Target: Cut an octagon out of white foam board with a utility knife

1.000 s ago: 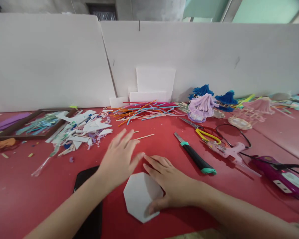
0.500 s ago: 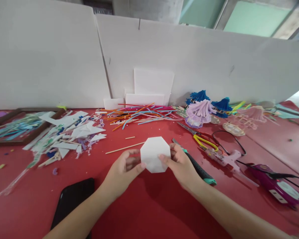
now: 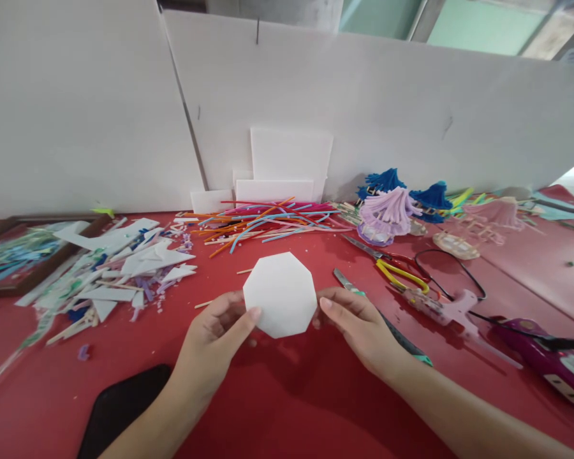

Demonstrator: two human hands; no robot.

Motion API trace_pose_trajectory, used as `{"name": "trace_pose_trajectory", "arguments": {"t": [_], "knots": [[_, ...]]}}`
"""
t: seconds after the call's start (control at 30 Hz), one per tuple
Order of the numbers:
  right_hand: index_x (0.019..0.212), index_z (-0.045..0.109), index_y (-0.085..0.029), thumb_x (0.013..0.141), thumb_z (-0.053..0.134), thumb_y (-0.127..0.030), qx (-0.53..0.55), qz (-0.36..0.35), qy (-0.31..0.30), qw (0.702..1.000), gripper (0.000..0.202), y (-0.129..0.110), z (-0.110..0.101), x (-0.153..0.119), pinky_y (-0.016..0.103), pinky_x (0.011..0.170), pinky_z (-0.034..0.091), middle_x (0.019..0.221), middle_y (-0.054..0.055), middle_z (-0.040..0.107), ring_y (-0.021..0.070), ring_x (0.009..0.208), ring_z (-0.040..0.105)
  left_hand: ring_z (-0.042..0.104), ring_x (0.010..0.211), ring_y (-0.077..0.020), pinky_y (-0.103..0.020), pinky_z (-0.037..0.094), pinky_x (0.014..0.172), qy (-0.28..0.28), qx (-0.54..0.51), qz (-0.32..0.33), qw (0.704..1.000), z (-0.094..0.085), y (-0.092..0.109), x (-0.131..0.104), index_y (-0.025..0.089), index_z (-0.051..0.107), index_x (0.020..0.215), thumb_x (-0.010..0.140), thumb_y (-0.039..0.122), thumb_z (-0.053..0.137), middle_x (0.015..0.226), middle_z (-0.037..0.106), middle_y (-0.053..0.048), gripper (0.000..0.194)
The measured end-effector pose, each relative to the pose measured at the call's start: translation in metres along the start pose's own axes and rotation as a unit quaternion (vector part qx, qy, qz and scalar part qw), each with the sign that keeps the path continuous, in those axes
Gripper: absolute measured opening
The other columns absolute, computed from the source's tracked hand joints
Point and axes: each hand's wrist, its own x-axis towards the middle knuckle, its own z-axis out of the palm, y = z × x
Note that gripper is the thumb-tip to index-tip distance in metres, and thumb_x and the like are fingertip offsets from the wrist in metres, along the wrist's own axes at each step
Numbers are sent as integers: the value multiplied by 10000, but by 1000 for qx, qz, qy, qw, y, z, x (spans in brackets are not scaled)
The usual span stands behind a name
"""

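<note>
Head view: the left hand (image 3: 215,338) pinches a white octagon (image 3: 280,294) by its lower-left edge, thumb on the near face and fingers behind. The piece is held up above the red table (image 3: 287,414), its flat face turned to the camera. The right hand (image 3: 366,335) is at the octagon's right edge, thumb and fingertips close together; whether they touch it, I cannot tell.

Partly behind the right hand and forearm lies a utility knife (image 3: 406,344), blade pointing away. Past it are pliers (image 3: 404,275) with 1 yellow and 1 red handle, a pink glue gun (image 3: 459,309) and a purple power strip (image 3: 545,360). Beyond the octagon, coloured stems (image 3: 268,220) lie in a loose heap before white boards (image 3: 291,153). To their right stand 2 blue tufted models (image 3: 433,197) and 1 lilac model (image 3: 390,207). On the left are white scraps (image 3: 153,258) beside a brown frame (image 3: 9,290). A flat black object (image 3: 124,405) lies near the left forearm.
</note>
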Motion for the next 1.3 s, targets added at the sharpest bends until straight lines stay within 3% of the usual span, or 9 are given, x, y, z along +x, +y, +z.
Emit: {"name": "trace_pose_trajectory", "arguments": {"t": [0.27,0.63,0.9,1.13,1.3], "knots": [[740,658,-185,753,713,-553,-47,5,-7,999,372,-6,8,-6,262,620,475,647,11,650,141,624,593,662,698,-143,-191,522,525,1,-17,11,1000,0,1,1,201,654,985,725,432,782,837,742,-26,371],[731,702,-187,759,701,-546,-82,12,-6,997,360,-3,10,-1,271,632,494,678,32,703,149,623,610,700,867,-210,-299,585,687,-10,-41,47,998,-1,7,-2,238,391,1331,707,355,805,1060,731,-78,758],[711,707,-195,825,611,-575,-82,5,-19,996,409,-6,14,-5,290,628,495,686,44,703,157,620,610,671,1037,-273,-371,570,847,15,-31,30,999,-6,9,-5,203,467,1303,764,441,745,1100,721,-103,652],[747,691,-195,739,723,-513,-62,27,-18,998,320,-1,14,-5,284,589,478,617,12,645,147,573,572,675,1020,-284,-365,599,769,1,-57,-9,998,-2,13,-10,245,459,1352,744,440,765,1161,695,-112,708],[812,681,-204,810,677,-443,-2,24,11,1000,240,0,15,-7,273,617,445,611,-20,581,138,592,535,678,995,-264,-342,598,751,-37,-47,-10,998,-1,12,-12,268,461,1357,788,417,731,1158,690,-95,647]]}}
